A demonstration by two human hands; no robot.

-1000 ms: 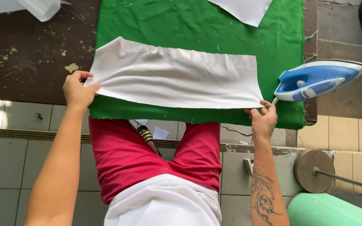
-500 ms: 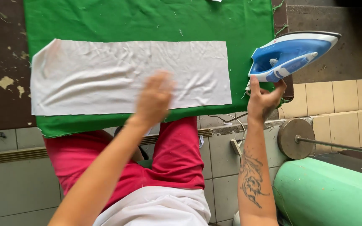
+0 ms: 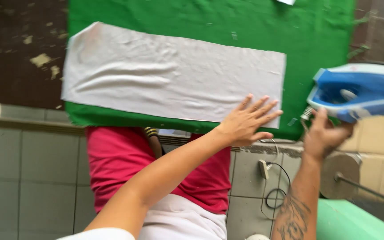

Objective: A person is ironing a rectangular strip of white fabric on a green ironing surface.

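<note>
White cloth strip [image 3: 170, 78] laid flat on green worktop [image 3: 316, 40], long axis running left-right. Left hand [image 3: 245, 122] spread flat, pressed on strip's right end. Iron [image 3: 361, 91] gripped by right hand [image 3: 323, 138], held off worktop, just right of strip.

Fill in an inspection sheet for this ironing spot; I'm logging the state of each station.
Surface: green padded cover on a dark, flaking table.
Job's things: white cloth strip lies flat, creased; blue and white iron held off the right edge.
Clutter: corner of another white piece at the top edge.
Grippers: left hand pressed flat on the cloth's near right corner; right hand grips the iron from below.
Cables: black cord hangs from a plug under the table.
Surroundings: tiled floor; green cylinder; round metal disc.
</note>
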